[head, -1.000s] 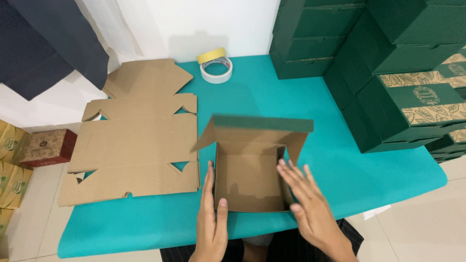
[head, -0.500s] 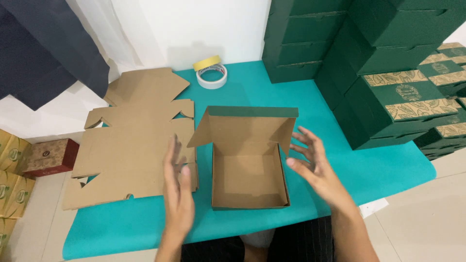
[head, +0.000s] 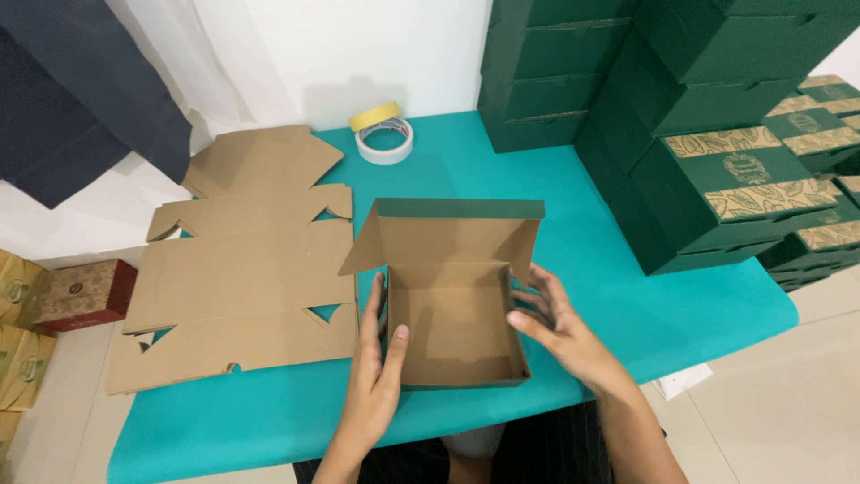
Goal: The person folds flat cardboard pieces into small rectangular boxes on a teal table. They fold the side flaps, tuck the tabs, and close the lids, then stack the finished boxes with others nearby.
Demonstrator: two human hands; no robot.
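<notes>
— Since the hands were held wide of the carton half a second back, what's different in the head view?

— Both have closed in on it. The left hand [head: 374, 372] lies flat along the left wall of the open cardboard box [head: 452, 314], fingers together and pointing away from the person, thumb at the front corner. The right hand [head: 554, 327] cups the right wall, fingers spread, thumb hooked toward the rim. Neither hand is clenched; both press against the sides.

— And the box itself?

— It sits at the near edge of the teal table [head: 269, 421], just in front of the person, lid [head: 457, 224] standing up at the back with its side flaps splayed outward. A second ago it sat a little farther right in the view; now it's squarer to the body. I'd judge the walls are being squared up and held in place.

— What else is around?

— Flat unfolded cardboard blanks [head: 242, 287] lie touching its left side, two tape rolls [head: 385, 139] sit near the wall, and stacked green boxes [head: 681, 116] fill the right.

— Anything you can't settle?

— The right fingertips are hidden behind the wall, so whether they tuck a flap, I can't tell. The green stack runs out of frame, and the boxes on the floor [head: 54, 300] at left are cut off.
</notes>
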